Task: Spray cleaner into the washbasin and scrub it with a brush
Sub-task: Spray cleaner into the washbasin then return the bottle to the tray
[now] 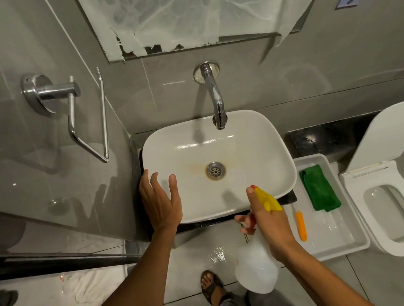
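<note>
Spraying step in hand: the bottle is aimed at the washbasin, brush not yet picked up.

The right hand (269,224) grips the neck of the spray bottle (257,265), thumb over its yellow head and fingers at the red trigger, nozzle pointing toward the washbasin (247,146) from its near right rim; whether any spray is leaving the nozzle cannot be told from this view. The left hand (160,198) is released, fingers spread, over the basin's left edge. A brownish stain rings the drain (215,171). The orange-handled brush (300,224) lies in the white tray (350,243) just right of the basin, beside a green cloth (319,189). Next, probably, squeeze the trigger across the stained bottom, then set the bottle down and reach right for the brush.
</note>
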Tool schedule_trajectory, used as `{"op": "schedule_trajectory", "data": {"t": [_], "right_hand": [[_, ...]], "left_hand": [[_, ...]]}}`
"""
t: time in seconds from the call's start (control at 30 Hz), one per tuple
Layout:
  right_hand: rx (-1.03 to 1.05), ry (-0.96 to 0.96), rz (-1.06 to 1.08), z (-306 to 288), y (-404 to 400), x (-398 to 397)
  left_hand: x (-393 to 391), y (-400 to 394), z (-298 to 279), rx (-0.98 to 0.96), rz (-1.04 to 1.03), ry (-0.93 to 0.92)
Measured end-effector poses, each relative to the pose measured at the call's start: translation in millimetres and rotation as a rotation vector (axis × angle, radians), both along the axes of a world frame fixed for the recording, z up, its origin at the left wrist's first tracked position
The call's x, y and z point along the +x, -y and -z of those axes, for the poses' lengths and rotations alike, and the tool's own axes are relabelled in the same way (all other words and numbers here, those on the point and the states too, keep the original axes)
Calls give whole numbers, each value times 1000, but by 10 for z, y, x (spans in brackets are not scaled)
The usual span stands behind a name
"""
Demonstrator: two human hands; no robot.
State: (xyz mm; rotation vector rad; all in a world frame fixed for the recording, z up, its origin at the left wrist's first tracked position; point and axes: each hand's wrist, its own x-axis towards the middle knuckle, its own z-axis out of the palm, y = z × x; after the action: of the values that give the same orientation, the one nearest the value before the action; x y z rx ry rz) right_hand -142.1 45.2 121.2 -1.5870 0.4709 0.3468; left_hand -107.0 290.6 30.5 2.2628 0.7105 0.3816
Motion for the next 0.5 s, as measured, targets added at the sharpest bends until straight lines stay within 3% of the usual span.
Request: {"op": "schedule_trajectory", "data": {"t": [0.27,0.5], "right_hand": [[-53,8,97,164,463,-17],[-42,40,157,217,966,32]], "left_hand": [[-15,34,-17,75,53,-20],[84,400,-69,239,306,19]]}}
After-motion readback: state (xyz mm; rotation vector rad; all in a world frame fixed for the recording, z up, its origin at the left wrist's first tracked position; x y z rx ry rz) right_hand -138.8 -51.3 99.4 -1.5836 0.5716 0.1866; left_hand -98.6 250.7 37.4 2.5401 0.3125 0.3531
